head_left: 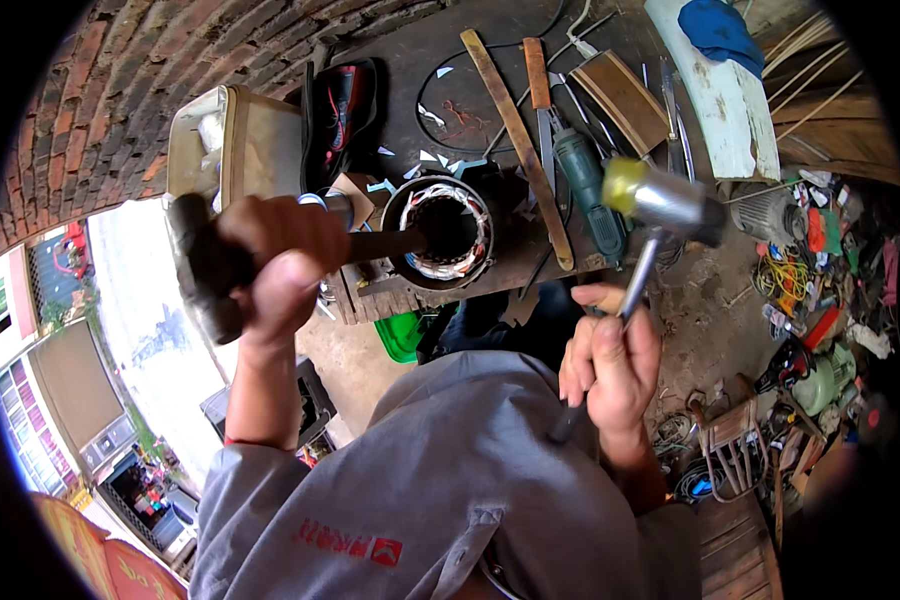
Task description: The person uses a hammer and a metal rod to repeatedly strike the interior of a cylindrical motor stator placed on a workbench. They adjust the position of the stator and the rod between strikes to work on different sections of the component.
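Left fingers (266,228) grip a hammer (206,268), blocky head left of the wire-wound stator (448,268); my right fingers (612,350), a shiny mallet (662,202).

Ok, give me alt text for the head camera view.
The left hand grips a dark-headed hammer near its head; the right hand holds a yellow-tipped silver hammer. On the cluttered workbench sit a round, wire-wound stator and a green power tool.

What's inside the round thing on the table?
A ring of windings lines the housing. The hammer handle hides part of the left; the middle is too dark to see.
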`<state>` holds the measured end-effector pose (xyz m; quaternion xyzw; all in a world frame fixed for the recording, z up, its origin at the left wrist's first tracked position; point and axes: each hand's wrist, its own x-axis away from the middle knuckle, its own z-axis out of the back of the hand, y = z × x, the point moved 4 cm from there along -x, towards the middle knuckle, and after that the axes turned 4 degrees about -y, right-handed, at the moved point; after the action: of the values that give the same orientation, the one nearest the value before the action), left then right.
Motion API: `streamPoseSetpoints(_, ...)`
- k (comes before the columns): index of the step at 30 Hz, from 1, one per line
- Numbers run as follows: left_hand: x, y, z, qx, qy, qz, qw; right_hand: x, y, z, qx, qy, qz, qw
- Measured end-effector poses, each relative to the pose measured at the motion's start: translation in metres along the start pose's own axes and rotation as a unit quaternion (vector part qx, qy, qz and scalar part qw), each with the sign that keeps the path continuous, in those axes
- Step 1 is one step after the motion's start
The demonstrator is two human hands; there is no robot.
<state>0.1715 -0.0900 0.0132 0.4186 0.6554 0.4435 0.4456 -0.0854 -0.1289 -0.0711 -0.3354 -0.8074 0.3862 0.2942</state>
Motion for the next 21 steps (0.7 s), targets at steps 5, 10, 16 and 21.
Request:
streamPoseSetpoints(5,0.012,-0.038,0.019,-0.06,-0.008,0.057,0.997,0.022,0.023,-0.025,0.114,0.067,-0.018,0.991)
streamPoseSetpoints(10,0.012,-0.046,0.018,-0.137,-0.073,0.068,0.986,0.03,0.029,-0.039,0.125,0.1,0.024,0.987)
streamPoseSetpoints(16,0.016,-0.041,0.026,-0.195,-0.058,0.063,0.977,0.026,-0.035,-0.029,0.077,0.297,0.129,0.943)
streamPoseSetpoints(21,0.019,-0.043,0.022,-0.155,-0.038,0.042,0.986,0.019,0.062,-0.076,0.018,0.145,-0.006,0.989)
